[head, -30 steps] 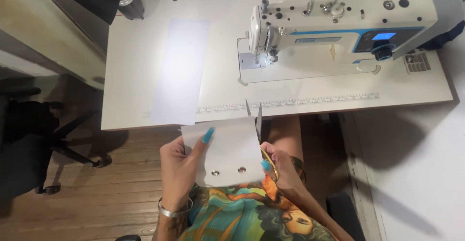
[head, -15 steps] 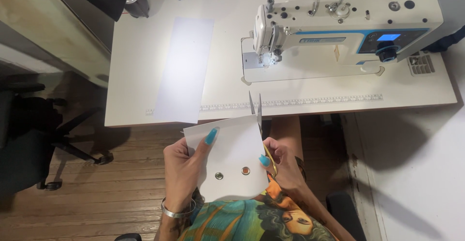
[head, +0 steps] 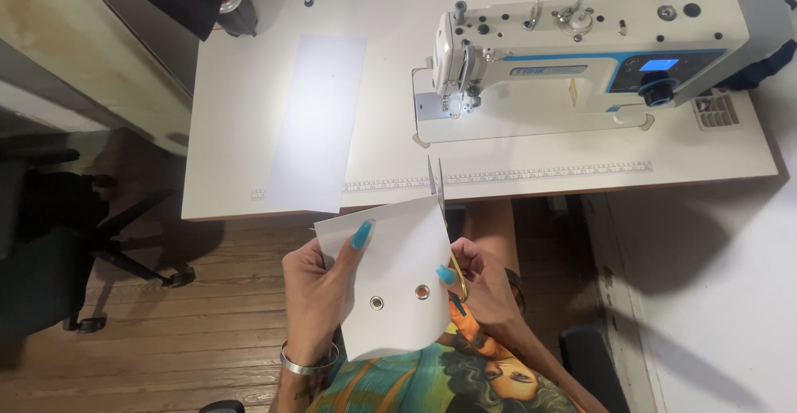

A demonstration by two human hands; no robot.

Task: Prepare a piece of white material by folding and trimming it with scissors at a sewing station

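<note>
While my left hand (head: 320,288) pinches the white sheet (head: 394,276) with two metal eyelets, my right hand (head: 481,284) is closed on scissors (head: 437,182), blades up along its right edge. Beyond: table (head: 241,114), long white strip (head: 315,122), printed ruler (head: 540,171), sewing machine (head: 598,48)

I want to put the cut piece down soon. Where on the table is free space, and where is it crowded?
Free: the table left of the long white sheet, and the strip between that sheet and the sewing machine. The front edge below the machine is bare but narrow. Crowded: the right half under the machine, and the back left corner with a dark jar.
</note>
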